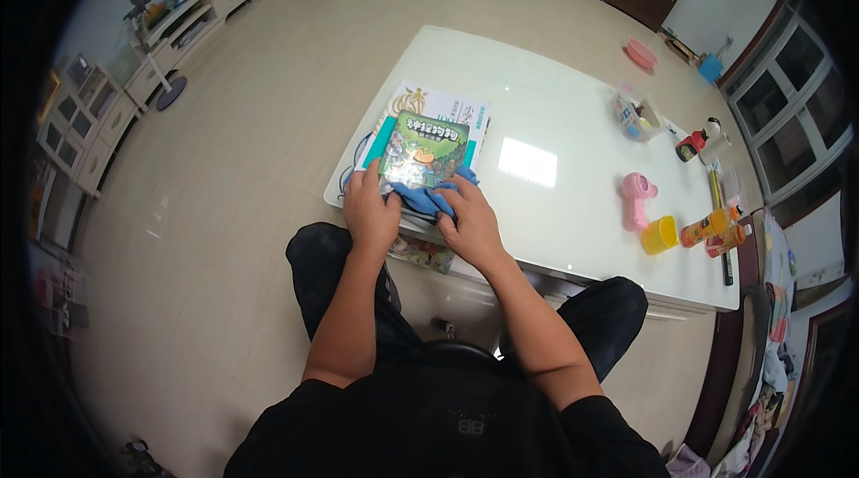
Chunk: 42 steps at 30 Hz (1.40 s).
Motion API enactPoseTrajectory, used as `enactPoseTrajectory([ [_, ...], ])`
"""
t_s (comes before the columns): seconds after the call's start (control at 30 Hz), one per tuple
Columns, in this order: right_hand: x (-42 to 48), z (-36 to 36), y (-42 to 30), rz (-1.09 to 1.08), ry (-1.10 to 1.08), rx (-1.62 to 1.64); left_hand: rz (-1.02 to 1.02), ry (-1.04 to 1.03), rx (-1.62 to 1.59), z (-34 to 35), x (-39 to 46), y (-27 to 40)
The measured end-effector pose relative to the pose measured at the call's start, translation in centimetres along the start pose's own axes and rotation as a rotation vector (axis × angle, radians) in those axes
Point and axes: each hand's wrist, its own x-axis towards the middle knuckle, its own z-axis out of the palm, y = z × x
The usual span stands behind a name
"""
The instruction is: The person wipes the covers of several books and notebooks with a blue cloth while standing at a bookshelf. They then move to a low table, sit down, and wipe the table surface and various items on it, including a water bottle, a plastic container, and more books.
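A green illustrated book (425, 149) lies on top of a larger white book (463, 106) at the left part of a white glossy table (463, 62). My left hand (372, 211) rests at the near left corner of the stack, its fingers along the green book's edge and its thumb by the near edge. Whether it grips the book is hard to tell. A crumpled blue cloth (424, 199) lies over the green book's near edge. My right hand (471, 222) has its fingers and thumb on this cloth, bunching its right side.
On the table's right side stand a pink handheld device (635, 199), a yellow cup (660, 235), orange drink bottles (704, 228), a clear container (635, 117) and a red-and-black bottle (691, 144). A dark remote (728, 269) lies near the right edge. A picture-covered item (423, 252) shows below the tabletop.
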Motion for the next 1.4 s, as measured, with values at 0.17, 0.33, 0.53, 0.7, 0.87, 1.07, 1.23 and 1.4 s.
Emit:
enactPoseTrajectory([
  [0.17, -1.0, -1.1, 0.0, 0.059, -0.002, 0.058, -0.422, -0.083, -0.904, 0.9, -1.7, -0.9],
  [0.33, 0.5, -2.4, -2.8, 0.05, -0.029, 0.048, -0.671, -0.245, -1.217, 0.9, -4.9, 0.4],
  [0.53, 2.8, 2.5, -3.0, -0.123, -0.294, -0.041, -0.776, -0.542, -1.29, 1.0, -6.1, 2.3],
  [0.7, 6.8, 4.7, 0.4, -0.141, -0.207, -0.044, -0.735, -0.567, -1.332, 1.5, -6.2, 2.1],
  [0.87, 9.5, 4.1, 3.6, -0.019, -0.119, -0.122, -0.707, -0.563, -1.352, 1.1, -5.9, 2.7],
  [1.07, 6.1, 1.1, 4.0, 0.059, -0.108, -0.119, -0.722, -0.53, -1.363, 1.3, -6.2, 2.8],
  [1.23, 0.7, -2.4, 2.0, 0.038, -0.058, -0.05, -0.657, -0.484, -1.332, 1.4, -6.4, 3.4],
  [1.4, -4.4, -7.2, 4.3, 0.21, -0.183, -0.053, -0.445, -0.562, -1.213, 1.5, -7.3, 4.2],
])
